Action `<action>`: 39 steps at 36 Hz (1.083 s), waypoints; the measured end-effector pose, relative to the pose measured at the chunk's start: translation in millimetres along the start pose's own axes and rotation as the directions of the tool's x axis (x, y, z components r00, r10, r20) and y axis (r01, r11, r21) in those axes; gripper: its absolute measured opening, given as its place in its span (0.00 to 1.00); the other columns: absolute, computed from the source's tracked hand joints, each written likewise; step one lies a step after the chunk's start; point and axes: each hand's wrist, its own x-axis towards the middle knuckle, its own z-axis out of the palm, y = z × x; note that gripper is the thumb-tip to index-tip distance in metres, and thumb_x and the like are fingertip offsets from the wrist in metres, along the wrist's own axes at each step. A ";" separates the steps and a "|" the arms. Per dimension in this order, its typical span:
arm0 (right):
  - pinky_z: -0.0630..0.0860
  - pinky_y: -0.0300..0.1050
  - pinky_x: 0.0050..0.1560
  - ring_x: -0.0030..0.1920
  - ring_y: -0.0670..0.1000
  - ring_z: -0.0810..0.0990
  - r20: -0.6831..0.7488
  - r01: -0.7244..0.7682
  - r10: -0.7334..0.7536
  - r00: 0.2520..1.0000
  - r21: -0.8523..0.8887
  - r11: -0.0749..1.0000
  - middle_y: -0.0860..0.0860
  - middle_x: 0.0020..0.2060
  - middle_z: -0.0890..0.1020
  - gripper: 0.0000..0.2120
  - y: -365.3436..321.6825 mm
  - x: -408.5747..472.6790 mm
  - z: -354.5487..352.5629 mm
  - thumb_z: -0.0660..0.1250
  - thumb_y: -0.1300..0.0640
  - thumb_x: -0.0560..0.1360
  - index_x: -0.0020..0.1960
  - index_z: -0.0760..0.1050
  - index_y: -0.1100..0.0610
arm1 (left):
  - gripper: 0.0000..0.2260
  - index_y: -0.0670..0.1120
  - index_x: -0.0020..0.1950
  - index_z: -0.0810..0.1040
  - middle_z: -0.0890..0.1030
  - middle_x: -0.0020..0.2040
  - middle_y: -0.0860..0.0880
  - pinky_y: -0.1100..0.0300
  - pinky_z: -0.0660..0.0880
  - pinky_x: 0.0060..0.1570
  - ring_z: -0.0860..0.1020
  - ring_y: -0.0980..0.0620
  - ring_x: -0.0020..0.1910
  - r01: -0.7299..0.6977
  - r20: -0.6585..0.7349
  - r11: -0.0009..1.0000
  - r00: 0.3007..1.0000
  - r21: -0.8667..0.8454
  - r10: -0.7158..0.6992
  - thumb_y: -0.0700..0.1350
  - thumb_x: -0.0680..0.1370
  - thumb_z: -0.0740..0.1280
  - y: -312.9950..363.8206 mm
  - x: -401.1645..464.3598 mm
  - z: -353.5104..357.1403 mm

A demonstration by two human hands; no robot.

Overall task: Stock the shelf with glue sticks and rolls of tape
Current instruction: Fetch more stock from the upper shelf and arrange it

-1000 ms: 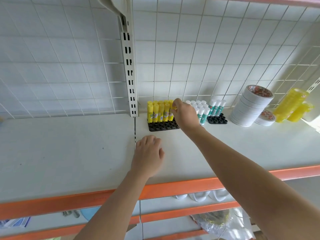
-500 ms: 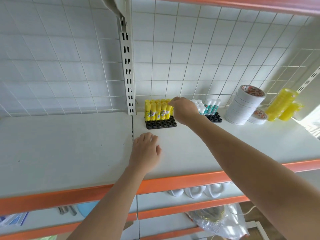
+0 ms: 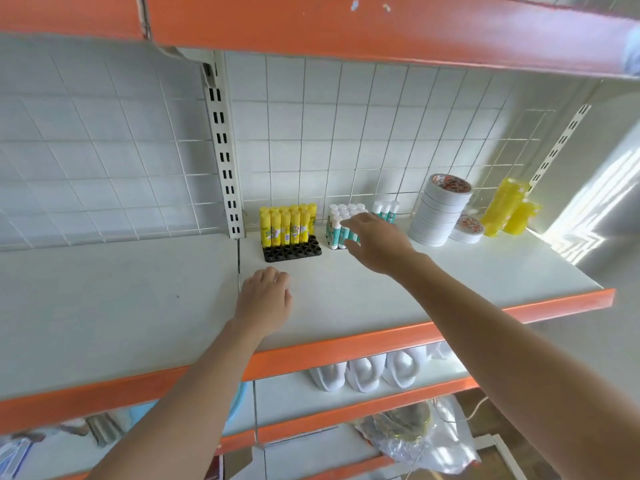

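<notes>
Yellow glue sticks stand upright in the back rows of a black holder tray on the white shelf. To their right stands a cluster of white-and-teal glue sticks. My right hand reaches over the shelf with its fingers stretched out, the fingertips touching the front teal sticks. My left hand rests palm down on the shelf in front of the black tray, holding nothing. A tall stack of tape rolls leans at the right, with a single roll lying beside it.
Yellow packs lie at the far right by the wire grid back wall. A slotted upright rises left of the yellow sticks. An orange-edged shelf hangs overhead. White items sit on the shelf below.
My right hand has left the yellow glue sticks and moved right to the teal ones, its fingers now stretched out. The left hand stays on the shelf. The view has pulled back.
</notes>
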 end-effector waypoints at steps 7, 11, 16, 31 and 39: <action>0.70 0.53 0.63 0.68 0.55 0.69 -0.032 -0.004 0.005 0.999 0.044 0.999 0.51 0.69 0.70 0.21 19.4 -43.3 -33.8 0.59 0.49 0.80 0.72 0.66 0.50 | 0.11 0.44 0.55 0.75 0.75 0.55 0.46 0.52 0.71 0.53 0.73 0.45 0.55 0.044 0.147 0.995 0.987 0.090 -0.057 0.45 0.80 0.55 38.8 -1.2 -59.5; 0.72 0.53 0.61 0.65 0.56 0.71 -0.073 0.040 -0.036 0.997 0.056 0.998 0.52 0.66 0.73 0.20 32.2 -74.5 -60.2 0.58 0.48 0.80 0.72 0.67 0.49 | 0.09 0.46 0.48 0.75 0.78 0.48 0.50 0.57 0.68 0.41 0.76 0.47 0.47 0.038 0.058 0.999 0.998 0.019 -0.039 0.46 0.79 0.56 77.7 -8.8 -96.5; 0.70 0.45 0.52 0.63 0.52 0.73 -0.149 0.101 -0.092 0.985 0.053 0.993 0.49 0.66 0.73 0.20 52.5 -119.7 -103.0 0.59 0.47 0.80 0.71 0.67 0.47 | 0.07 0.52 0.43 0.74 0.78 0.43 0.54 0.58 0.68 0.38 0.75 0.49 0.43 -0.013 -0.047 0.999 0.999 -0.035 0.011 0.49 0.79 0.58 140.4 -26.9 -153.4; 0.73 0.44 0.46 0.55 0.47 0.78 -0.532 0.238 -0.201 0.823 0.001 0.971 0.42 0.61 0.76 0.18 84.3 -207.2 -219.1 0.59 0.40 0.78 0.65 0.72 0.44 | 0.07 0.54 0.44 0.78 0.78 0.38 0.60 0.56 0.75 0.43 0.77 0.56 0.41 -0.212 -0.410 0.977 0.892 -0.008 0.190 0.51 0.78 0.62 256.2 -81.2 -315.4; 0.71 0.43 0.42 0.53 0.48 0.77 -0.627 0.251 -0.232 0.744 -0.059 0.966 0.44 0.56 0.78 0.16 84.5 -189.4 -266.4 0.61 0.42 0.78 0.62 0.75 0.46 | 0.07 0.54 0.42 0.76 0.77 0.42 0.56 0.56 0.71 0.42 0.75 0.52 0.44 -0.220 -0.552 0.967 0.795 0.124 0.252 0.50 0.78 0.60 256.9 -56.1 -356.1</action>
